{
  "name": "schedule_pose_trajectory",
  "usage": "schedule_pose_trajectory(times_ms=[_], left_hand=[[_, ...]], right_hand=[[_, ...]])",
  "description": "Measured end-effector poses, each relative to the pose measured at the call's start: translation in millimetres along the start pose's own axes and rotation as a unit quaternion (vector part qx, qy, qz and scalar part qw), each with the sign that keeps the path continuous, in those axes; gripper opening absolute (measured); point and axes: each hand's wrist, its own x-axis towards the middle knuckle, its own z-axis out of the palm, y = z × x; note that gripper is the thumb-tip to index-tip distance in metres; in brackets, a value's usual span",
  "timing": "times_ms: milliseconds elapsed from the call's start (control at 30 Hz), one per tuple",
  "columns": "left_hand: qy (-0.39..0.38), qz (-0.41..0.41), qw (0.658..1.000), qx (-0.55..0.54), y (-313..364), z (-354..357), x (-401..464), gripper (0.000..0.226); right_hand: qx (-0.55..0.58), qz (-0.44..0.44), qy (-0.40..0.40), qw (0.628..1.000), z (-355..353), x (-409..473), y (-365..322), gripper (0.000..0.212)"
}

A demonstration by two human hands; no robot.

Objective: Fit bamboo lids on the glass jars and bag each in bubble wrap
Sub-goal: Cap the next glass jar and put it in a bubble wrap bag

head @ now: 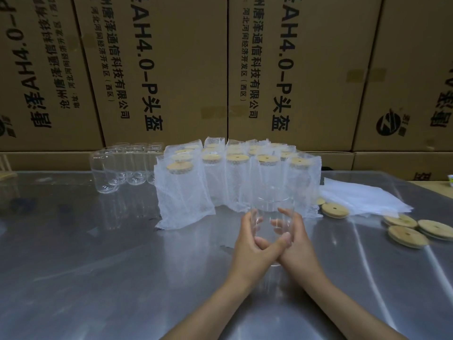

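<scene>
A clear glass jar (271, 204) without a lid stands upright at the table's middle. My left hand (250, 239) and my right hand (295, 238) both wrap around its lower part, thumbs meeting in front. Behind it stand several jars with bamboo lids, each in a bubble wrap bag (186, 190). Bare glass jars (107, 173) are grouped at the back left. Loose bamboo lids (407, 235) lie at the right, one more lid (334, 209) nearer the bags. A pile of flat bubble wrap bags (360, 197) lies at the back right.
The table top (122, 266) is shiny metal. Large printed cardboard boxes (294, 69) form a wall right behind the table. Wooden sticks (5, 163) show at the far left edge.
</scene>
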Motion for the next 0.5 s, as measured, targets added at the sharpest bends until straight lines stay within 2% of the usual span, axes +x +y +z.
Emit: schedule_pose_trajectory(times_ms=[200, 267, 300, 367, 433, 500], left_hand=[[-0.030, -0.024, 0.999, -0.013, -3, -6, 4, 0.083], [-0.024, -0.024, 0.999, -0.019, -3, -8, 3, 0.080], [-0.017, -0.025, 0.999, -0.020, -2, -8, 2, 0.080], [-0.007, -0.022, 1.000, -0.016, 1, -8, 1, 0.078], [-0.002, -0.015, 1.000, -0.009, 2, -7, -1, 0.078], [-0.004, -0.012, 1.000, -0.002, 4, -7, -4, 0.080]], right_hand=[[0.077, 0.038, -0.103, 0.991, -10, 3, 6, 0.078], [0.120, 0.061, -0.108, 0.985, -19, 7, 7, 0.075], [0.145, 0.082, -0.089, 0.982, -24, 11, 9, 0.074], [0.130, 0.105, -0.014, 0.986, -36, 22, 15, 0.058], [0.027, 0.096, 0.077, 0.992, -49, 34, 25, 0.045], [-0.093, 0.100, 0.142, 0.980, -66, 47, 37, 0.042]])
